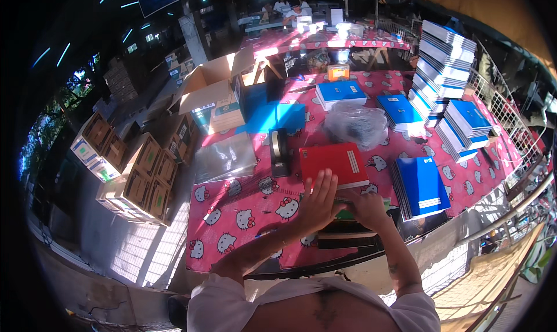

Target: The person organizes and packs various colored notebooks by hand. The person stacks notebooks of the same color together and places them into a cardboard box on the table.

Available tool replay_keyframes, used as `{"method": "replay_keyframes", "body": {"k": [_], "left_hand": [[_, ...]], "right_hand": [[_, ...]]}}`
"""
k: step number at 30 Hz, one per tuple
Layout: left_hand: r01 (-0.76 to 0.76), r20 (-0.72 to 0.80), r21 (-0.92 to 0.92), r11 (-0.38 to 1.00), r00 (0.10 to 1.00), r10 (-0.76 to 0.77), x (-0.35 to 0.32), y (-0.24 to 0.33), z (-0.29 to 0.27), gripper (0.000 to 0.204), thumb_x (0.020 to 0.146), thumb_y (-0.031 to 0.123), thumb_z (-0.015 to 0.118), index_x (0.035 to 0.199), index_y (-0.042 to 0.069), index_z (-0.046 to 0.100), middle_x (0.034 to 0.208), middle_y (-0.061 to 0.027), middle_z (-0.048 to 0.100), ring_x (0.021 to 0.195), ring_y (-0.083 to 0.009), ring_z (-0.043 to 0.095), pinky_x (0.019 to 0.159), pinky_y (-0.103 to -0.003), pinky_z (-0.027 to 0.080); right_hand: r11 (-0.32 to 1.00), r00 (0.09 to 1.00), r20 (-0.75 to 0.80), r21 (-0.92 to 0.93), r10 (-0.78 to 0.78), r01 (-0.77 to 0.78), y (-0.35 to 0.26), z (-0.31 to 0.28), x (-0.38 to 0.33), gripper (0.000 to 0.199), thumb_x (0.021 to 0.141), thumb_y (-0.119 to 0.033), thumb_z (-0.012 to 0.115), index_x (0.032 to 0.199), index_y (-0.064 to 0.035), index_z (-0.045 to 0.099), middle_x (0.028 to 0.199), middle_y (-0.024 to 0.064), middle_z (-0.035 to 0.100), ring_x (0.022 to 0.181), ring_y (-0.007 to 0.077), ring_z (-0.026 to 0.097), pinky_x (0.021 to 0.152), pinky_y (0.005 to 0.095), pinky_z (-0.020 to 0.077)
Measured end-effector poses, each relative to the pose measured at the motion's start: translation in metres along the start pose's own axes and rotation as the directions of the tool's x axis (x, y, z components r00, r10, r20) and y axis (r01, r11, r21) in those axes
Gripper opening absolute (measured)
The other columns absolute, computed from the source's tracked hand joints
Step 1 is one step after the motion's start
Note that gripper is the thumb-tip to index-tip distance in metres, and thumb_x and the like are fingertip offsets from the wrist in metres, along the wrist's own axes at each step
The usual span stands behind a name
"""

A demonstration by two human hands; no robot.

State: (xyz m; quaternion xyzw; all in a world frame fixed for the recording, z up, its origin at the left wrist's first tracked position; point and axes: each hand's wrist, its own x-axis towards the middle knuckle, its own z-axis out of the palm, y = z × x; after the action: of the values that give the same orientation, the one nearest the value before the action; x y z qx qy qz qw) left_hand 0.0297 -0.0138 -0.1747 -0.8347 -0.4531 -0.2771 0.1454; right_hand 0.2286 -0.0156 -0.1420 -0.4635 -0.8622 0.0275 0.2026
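A red notebook (335, 162) lies on the pink patterned tablecloth in front of me, its white page edge towards me. My left hand (318, 203) is open, its long fingers stretched over the near left corner of the notebook. Close beside it, my right hand (368, 209) is at the notebook's near edge with its fingers curled; what they grip, if anything, is hidden. Something green (344, 215) shows just below the hands, above a dark block-like object (347, 240) at the table's front edge.
A blue notebook stack (422, 187) lies at right; taller blue-and-white stacks (442, 71) stand behind. Farther back are a bundled clear plastic bag (357, 126) and more blue notebooks (340, 92). A black tape dispenser (279, 153), plastic sheets (225, 158), and cardboard boxes (142, 178) are at left.
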Motion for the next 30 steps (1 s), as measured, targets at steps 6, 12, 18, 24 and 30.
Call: {"method": "replay_keyframes", "body": {"k": [6, 12, 18, 24, 30], "left_hand": [[-0.233, 0.148, -0.18, 0.956, 0.954, 0.26, -0.073, 0.034, 0.006, 0.076, 0.099, 0.052, 0.046, 0.144, -0.009, 0.039, 0.153, -0.0273, 0.035, 0.146, -0.0381, 0.03, 0.118, -0.056, 0.017], [-0.145, 0.58, -0.22, 0.965, 0.776, 0.249, 0.019, 0.015, -0.032, 0.051, 0.097, 0.041, 0.057, 0.124, -0.001, 0.055, 0.128, -0.0175, 0.058, 0.126, -0.0288, 0.053, 0.113, -0.057, 0.029], [-0.142, 0.114, 0.008, 0.99, 0.984, 0.14, -0.008, 0.03, -0.002, 0.07, 0.094, 0.051, 0.056, 0.134, -0.005, 0.047, 0.142, -0.0247, 0.046, 0.139, -0.0392, 0.038, 0.113, -0.063, 0.024], [-0.124, -0.012, -0.045, 0.991, 0.992, 0.124, -0.001, 0.013, 0.023, 0.085, 0.095, 0.053, 0.053, 0.147, -0.01, 0.031, 0.156, -0.0309, 0.027, 0.148, -0.0445, 0.023, 0.116, -0.063, 0.015], [-0.383, 0.068, 0.072, 0.921, 0.923, 0.379, -0.069, 0.036, 0.063, 0.082, 0.097, 0.057, 0.044, 0.15, -0.005, 0.033, 0.157, -0.0249, 0.029, 0.149, -0.0382, 0.022, 0.119, -0.059, 0.01]], "right_hand": [[0.975, 0.941, -0.293, -0.193, -0.166, 0.112, 0.008, -0.031, -0.013, 0.077, 0.074, -0.024, 0.082, 0.14, -0.0118, 0.044, 0.101, 0.0153, 0.068, 0.094, 0.0309, 0.069, 0.082, 0.0399, 0.0533], [0.181, 0.966, 0.209, 0.955, 0.152, -0.235, 0.097, 0.022, -0.067, 0.059, 0.078, -0.007, 0.079, 0.132, -0.0045, 0.056, 0.109, 0.0082, 0.066, 0.107, 0.0206, 0.062, 0.093, 0.0338, 0.0473], [0.167, 0.912, 0.232, 0.939, 0.339, -0.301, 0.062, 0.03, -0.06, 0.033, 0.087, -0.007, 0.075, 0.119, -0.0013, 0.068, 0.101, 0.0054, 0.071, 0.093, 0.0121, 0.063, 0.082, 0.027, 0.0511], [0.338, 0.951, 0.123, 0.915, 0.284, -0.219, 0.065, 0.042, -0.066, 0.033, 0.088, -0.01, 0.075, 0.118, 0.0008, 0.069, 0.099, 0.0044, 0.072, 0.088, 0.0093, 0.064, 0.073, 0.0256, 0.053], [0.319, 0.953, 0.062, 0.934, 0.296, -0.159, 0.064, 0.044, -0.068, 0.035, 0.088, -0.008, 0.074, 0.121, 0.0005, 0.068, 0.1, 0.0036, 0.072, 0.088, 0.0087, 0.062, 0.077, 0.0261, 0.0519]]}}
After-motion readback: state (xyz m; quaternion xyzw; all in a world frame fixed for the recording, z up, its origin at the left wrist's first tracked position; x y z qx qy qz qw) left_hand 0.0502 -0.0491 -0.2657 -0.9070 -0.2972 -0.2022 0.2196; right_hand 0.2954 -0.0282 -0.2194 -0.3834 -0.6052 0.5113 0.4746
